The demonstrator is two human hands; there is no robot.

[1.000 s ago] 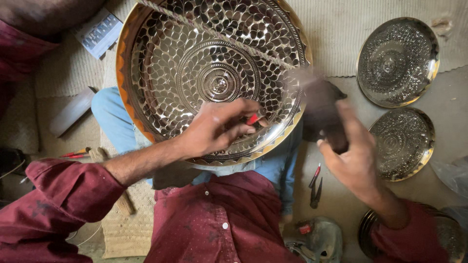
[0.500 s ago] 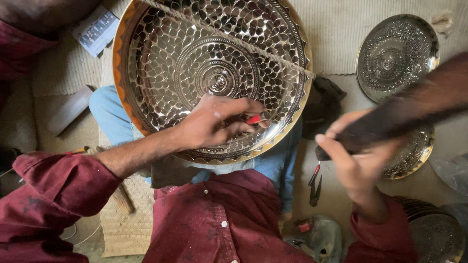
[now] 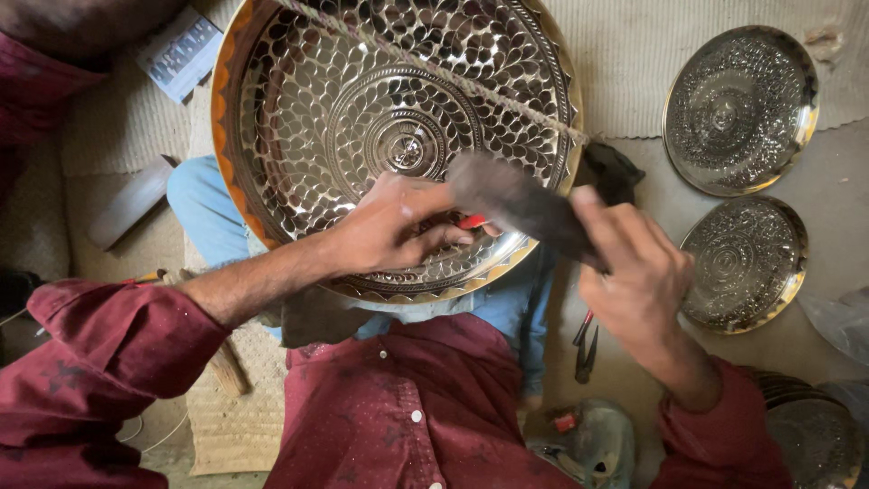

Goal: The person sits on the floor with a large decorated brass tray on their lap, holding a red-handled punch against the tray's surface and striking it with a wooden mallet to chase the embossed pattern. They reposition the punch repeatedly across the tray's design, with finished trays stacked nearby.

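A large engraved metal tray [image 3: 299, 127] with a golden rim rests tilted on my lap. My left hand [image 3: 389, 228] lies on its lower part, pinching a small red-handled tool [image 3: 472, 221] against the metal. My right hand [image 3: 638, 272] grips a dark hammer [image 3: 516, 201], blurred with motion, whose head is just above the red tool beside the fingers of my left hand. A thin cord [image 3: 434, 68] runs diagonally across the tray.
Two smaller engraved plates [image 3: 740, 109] [image 3: 744, 263] lie on the floor at right, and more stacked plates [image 3: 815, 435] sit at the bottom right. Pliers [image 3: 585, 349] rest by my knee. A wooden block [image 3: 131, 201] and a printed card [image 3: 178, 52] lie at left.
My right hand swung the hammer from out at the right down and left onto the red tool. My left hand has stayed on the tray.
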